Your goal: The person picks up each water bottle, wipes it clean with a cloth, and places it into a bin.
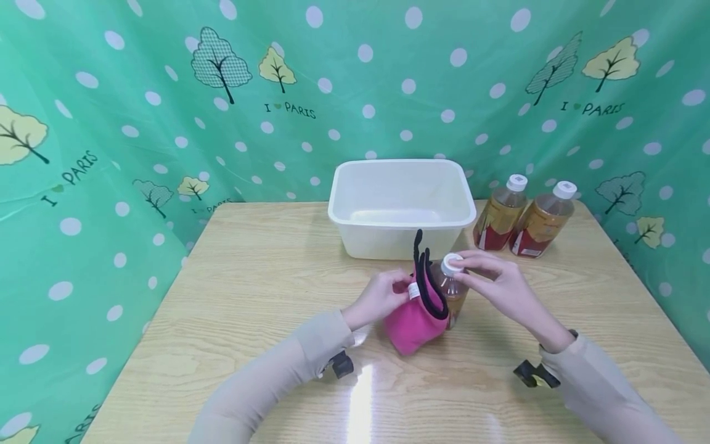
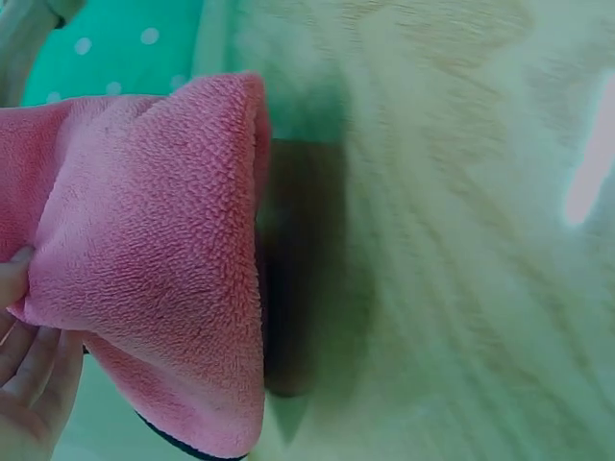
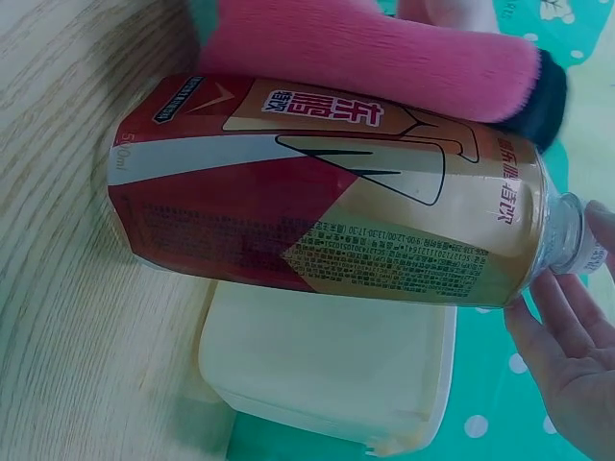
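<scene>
A drink bottle [image 1: 456,296] with a white cap stands near the middle of the table. My right hand [image 1: 501,285] holds it by the cap, fingers and thumb around the neck in the right wrist view. The bottle's red and gold label [image 3: 317,192] faces that camera. Against its left side is a pink plush cloth [image 1: 412,328] with black edging and a white tag. My left hand [image 1: 381,297] pinches this cloth, and in the left wrist view the folded pink cloth [image 2: 173,211] hides part of the fingers.
Behind the hands stands a white plastic tub [image 1: 399,239]. Two more capped bottles, one left [image 1: 501,217] and one right [image 1: 540,226], stand side by side at the back right. A green dotted curtain [image 1: 377,80] hangs around the wooden table [image 1: 249,277].
</scene>
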### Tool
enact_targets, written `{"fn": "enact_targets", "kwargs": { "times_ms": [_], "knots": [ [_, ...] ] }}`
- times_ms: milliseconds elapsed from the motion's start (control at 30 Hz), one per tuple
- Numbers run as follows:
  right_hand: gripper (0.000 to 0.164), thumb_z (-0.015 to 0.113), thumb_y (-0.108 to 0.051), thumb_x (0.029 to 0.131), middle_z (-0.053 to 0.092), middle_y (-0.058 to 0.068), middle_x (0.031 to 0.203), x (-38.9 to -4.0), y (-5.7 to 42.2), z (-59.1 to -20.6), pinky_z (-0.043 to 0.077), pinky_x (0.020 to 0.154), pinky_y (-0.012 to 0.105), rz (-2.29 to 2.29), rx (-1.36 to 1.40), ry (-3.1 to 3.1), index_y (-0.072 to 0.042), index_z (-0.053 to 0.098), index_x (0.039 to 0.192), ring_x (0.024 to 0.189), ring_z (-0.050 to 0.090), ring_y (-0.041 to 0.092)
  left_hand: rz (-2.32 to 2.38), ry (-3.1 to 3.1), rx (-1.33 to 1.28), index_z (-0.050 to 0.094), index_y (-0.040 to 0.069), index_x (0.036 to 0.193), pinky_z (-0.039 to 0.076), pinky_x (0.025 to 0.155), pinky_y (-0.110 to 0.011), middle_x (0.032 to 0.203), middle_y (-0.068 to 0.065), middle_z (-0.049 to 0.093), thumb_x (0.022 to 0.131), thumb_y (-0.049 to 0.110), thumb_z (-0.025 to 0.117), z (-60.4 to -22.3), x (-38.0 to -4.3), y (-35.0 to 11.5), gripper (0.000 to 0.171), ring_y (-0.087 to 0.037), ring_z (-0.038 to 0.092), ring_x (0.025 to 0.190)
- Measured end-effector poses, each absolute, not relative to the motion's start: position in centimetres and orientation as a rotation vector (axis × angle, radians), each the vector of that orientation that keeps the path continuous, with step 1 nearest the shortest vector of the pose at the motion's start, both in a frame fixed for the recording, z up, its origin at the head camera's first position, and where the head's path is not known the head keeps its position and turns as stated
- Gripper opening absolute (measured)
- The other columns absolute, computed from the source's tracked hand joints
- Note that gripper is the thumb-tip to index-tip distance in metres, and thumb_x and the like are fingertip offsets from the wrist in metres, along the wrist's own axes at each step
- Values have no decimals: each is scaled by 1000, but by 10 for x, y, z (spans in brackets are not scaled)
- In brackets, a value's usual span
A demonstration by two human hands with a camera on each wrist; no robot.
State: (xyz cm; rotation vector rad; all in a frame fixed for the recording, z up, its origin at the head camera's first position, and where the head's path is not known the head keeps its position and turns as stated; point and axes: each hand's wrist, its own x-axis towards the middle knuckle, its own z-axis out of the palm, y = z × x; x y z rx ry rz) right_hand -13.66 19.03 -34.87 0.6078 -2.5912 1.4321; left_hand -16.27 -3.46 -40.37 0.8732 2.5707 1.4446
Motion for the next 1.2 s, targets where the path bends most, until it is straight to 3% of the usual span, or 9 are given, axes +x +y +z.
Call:
{"fn": "enact_targets", "kwargs": {
  "times_ms": [100,433,667,967,1200],
  "knots": [
    [26,64,-14,80,58,5,115,-136,190,-348,44,88,22,1422,604,-2603,-9,64,106,104,47,-6,1400,2575,856,61,-6,97,48,70,-12,95,-15,64,74,-7,61,-410,-163,-34,23,-20,61,81],
    [25,63,-13,80,59,8,114,-135,190,-348,40,85,10,1429,597,-2587,-7,64,104,102,48,-8,1193,2644,836,63,-4,93,46,68,-13,86,-11,64,71,-7,62,-425,-166,-31,22,-14,57,76],
    [24,63,-11,80,59,10,114,-136,189,-348,39,85,9,1449,621,-2565,-5,64,103,102,48,-7,1117,2666,839,63,-2,91,44,63,-13,79,-6,62,71,-6,63,-430,-165,-32,21,-10,52,70],
    [25,63,-15,81,58,5,115,-137,190,-349,45,88,28,1436,613,-2606,-8,64,105,102,48,-7,1258,2616,830,62,-2,95,47,72,-14,92,-11,65,73,-5,62,-423,-164,-35,22,-17,59,82],
    [25,63,-16,81,59,6,114,-138,190,-349,41,85,11,1450,614,-2600,-8,64,105,102,49,-5,1385,2570,831,61,-4,97,48,71,-14,95,-14,64,75,-6,60,-401,-162,-37,23,-20,61,82]
  ]
}}
